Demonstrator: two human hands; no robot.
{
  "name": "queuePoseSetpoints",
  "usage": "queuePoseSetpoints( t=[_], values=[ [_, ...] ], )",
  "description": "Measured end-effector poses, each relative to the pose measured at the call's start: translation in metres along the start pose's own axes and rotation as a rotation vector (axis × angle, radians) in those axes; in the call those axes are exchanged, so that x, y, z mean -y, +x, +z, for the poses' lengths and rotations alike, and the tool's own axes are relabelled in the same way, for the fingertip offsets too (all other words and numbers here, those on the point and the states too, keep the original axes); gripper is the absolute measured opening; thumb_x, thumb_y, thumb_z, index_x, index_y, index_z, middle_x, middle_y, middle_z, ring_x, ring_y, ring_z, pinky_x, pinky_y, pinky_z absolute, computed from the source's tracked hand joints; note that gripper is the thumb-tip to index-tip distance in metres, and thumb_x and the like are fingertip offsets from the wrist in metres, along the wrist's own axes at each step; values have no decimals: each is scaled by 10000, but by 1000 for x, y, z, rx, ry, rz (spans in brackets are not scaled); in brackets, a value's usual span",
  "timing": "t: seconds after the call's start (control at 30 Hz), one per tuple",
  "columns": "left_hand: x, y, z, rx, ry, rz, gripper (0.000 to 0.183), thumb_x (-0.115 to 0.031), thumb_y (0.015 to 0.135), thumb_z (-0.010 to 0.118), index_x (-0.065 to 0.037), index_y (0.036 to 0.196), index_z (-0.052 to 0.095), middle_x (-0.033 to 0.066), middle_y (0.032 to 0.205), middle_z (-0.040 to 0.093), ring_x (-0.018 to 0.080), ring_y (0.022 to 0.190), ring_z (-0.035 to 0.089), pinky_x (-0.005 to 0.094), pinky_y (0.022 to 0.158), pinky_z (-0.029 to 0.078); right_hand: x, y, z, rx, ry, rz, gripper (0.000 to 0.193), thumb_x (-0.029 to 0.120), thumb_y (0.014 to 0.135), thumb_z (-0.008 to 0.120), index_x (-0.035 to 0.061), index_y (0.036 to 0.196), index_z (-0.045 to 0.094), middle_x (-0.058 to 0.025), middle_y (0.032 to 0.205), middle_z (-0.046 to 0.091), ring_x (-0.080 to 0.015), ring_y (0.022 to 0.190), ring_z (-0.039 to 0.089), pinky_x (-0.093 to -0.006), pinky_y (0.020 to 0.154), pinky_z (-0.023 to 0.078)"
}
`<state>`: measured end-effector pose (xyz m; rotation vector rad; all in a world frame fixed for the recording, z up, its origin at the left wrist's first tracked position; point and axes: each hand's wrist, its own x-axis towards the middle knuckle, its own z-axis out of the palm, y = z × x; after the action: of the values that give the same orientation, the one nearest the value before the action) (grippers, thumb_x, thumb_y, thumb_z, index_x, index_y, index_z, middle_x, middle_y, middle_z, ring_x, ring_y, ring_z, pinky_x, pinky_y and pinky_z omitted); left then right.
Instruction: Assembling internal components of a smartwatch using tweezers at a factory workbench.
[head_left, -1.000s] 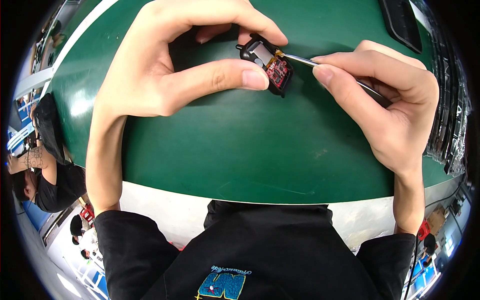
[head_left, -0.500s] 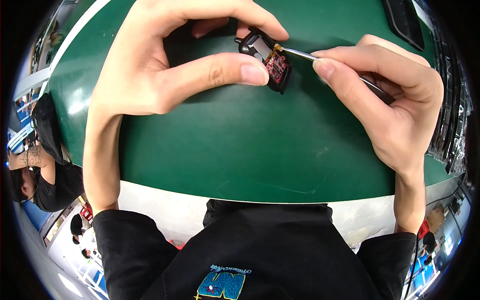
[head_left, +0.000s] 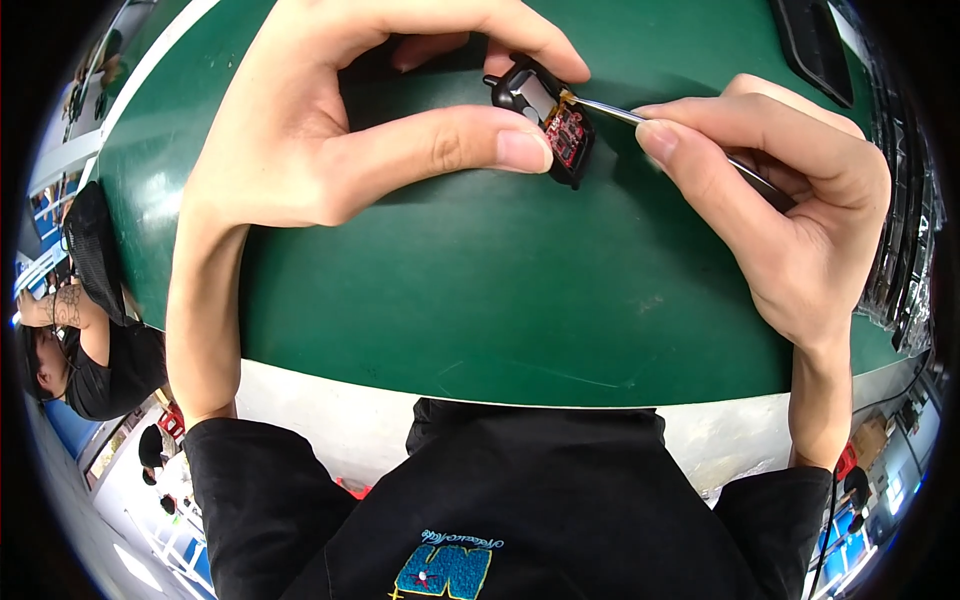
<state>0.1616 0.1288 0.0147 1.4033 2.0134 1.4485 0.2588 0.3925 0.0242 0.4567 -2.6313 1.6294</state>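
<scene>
Between the thumb and fingers of my left hand (head_left: 330,140) is a small black plastic housing (head_left: 515,92), tilted above the green table. Its inside faces up, showing a red circuit board (head_left: 569,135), a silvery-grey block and a yellowish-brown strip at the edge of the board. My right hand (head_left: 800,190) is closed around slim metal tweezers (head_left: 610,110), pinched between thumb and forefinger. Their tip touches the housing at the yellowish strip; whether it grips the strip is too small to tell. The lower fingers of my left hand are partly hidden behind the housing.
A black tray-like object (head_left: 812,50) lies at the far right of the green table (head_left: 500,290). Several black parts in clear plastic wrapping (head_left: 905,230) line the right edge. At the left, a black mesh object (head_left: 92,255) hangs by the table edge near another person (head_left: 110,350).
My left hand and the housing have shifted slightly to the right. The tweezers have moved a little the same way, their tip staying at the yellowish strip.
</scene>
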Motion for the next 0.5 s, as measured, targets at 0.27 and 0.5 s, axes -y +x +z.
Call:
queuePoseSetpoints(
  t=[0.27,0.5],
  values=[
    [6,-3,0,-27,-46,26,417,-31,750,969,56,1126,810,177,975,789,233,839,740,312,728,565,-1,1,-1,20,-68,-56,129,-60,885,805,-28,1003,846,20,670,584,-21,575,407,-257,533,247],
    [4,-1,0,-15,60,63,389,-80,769,966,41,1106,815,162,930,788,238,789,740,305,693,553,-5,1,1,4,-65,-96,123,-58,885,816,-31,1002,843,22,666,576,-22,571,410,-256,529,246]
  ],
)
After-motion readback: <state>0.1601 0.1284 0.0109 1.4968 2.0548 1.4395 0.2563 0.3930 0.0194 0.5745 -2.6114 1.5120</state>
